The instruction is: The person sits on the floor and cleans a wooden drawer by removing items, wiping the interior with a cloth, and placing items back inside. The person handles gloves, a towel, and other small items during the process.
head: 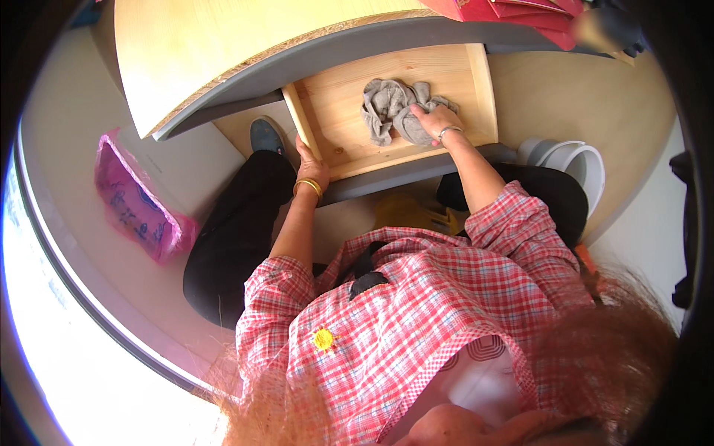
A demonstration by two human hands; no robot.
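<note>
A wooden drawer [334, 120] is pulled out from under a wood-topped desk [234, 33]. My left hand [312, 167] grips the drawer's near left corner, with the thumb along its side wall. Inside the drawer, my right hand [439, 121] holds part of a crumpled grey cloth [385, 103] against the drawer's bottom. The rest of the cloth lies bunched to the left of that hand and behind it. Some of my right fingers are hidden behind the hand and the cloth.
Red papers or envelopes [519, 19] lie on the desk's far right. A bin lined with a pink plastic bag [139, 206] stands at the left by a white box [178, 161]. A white round container [591, 173] is beside my right knee. A yellow object [407, 214] sits below the drawer.
</note>
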